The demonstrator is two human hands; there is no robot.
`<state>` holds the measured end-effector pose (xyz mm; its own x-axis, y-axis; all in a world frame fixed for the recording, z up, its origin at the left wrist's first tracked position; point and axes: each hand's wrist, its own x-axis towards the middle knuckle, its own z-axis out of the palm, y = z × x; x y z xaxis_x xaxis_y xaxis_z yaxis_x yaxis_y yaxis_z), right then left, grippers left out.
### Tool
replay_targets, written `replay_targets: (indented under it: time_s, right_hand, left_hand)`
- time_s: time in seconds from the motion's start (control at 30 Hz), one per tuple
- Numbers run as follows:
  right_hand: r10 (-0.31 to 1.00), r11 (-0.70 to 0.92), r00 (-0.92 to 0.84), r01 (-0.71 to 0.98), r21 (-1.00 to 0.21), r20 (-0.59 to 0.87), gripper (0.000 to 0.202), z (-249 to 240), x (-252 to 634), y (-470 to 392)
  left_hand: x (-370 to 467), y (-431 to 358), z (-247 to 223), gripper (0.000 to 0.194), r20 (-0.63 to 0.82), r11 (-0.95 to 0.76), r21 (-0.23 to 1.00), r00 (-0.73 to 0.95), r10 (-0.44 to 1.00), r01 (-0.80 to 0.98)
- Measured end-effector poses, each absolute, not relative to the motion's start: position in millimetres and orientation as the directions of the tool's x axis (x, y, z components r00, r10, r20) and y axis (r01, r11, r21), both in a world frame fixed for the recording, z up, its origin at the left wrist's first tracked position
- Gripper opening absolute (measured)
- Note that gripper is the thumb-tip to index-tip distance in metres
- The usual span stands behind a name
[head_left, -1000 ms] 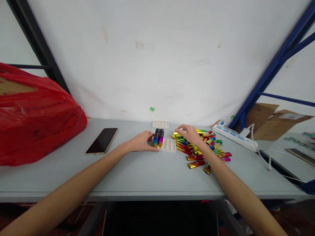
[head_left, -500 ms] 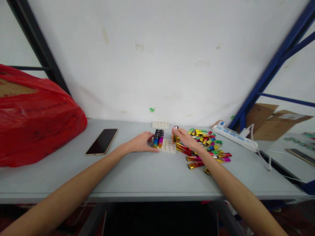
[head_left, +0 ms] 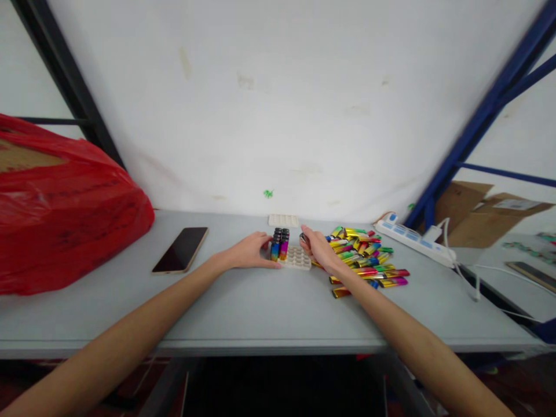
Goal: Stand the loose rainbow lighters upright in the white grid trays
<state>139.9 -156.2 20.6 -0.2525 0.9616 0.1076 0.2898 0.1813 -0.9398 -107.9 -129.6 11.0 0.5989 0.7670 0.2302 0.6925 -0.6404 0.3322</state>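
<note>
The left hand (head_left: 248,251) lies flat, steadying the white tray (head_left: 296,258); the right hand's (head_left: 320,249) fingers pinch a lighter (head_left: 303,237) above it.

- A tray (head_left: 296,258) is set mid-counter (head_left: 243,307), with upright lighters (head_left: 280,243) in its left end.
- Loose lighters (head_left: 365,258) are heaped to its right, a phone (head_left: 180,249) and bag (head_left: 61,214) placed left.
- A power strip (head_left: 412,238) is laid far right.

Two bare forearms; no sleeves, no gloves.
</note>
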Motion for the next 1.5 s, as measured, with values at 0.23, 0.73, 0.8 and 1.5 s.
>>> replay_targets:
  time_s: [0.23, 0.73, 0.8, 1.5]
  right_hand:
    - [0.955, 0.254, -0.237, 0.344, -0.904, 0.178, 0.059, 18.8, 139.7, -155.8]
    - [0.718, 0.696, -0.489, 0.511, -0.504, 0.495, 0.049, 47.8, 146.9, -173.4]
    - [0.675, 0.737, -0.538, 0.509, -0.444, 0.504, 0.05, 47.2, 146.4, -173.5]
    - [0.716, 0.698, -0.596, 0.604, -0.385, 0.362, 0.041, 27.2, 140.6, -163.7]
  left_hand:
    - [-107.7, -128.9, 11.3, 0.067, 0.229, -0.652, 0.332, 0.612, 0.757, 0.682]
    - [-110.0, -128.1, 11.7, 0.07, 0.213, -0.652, 0.342, 0.621, 0.755, 0.676]
    - [-111.5, -127.7, 12.4, 0.071, 0.195, -0.651, 0.35, 0.628, 0.754, 0.673]
    - [-115.2, -127.8, 16.0, 0.065, 0.18, -0.648, 0.444, 0.647, 0.741, 0.619]
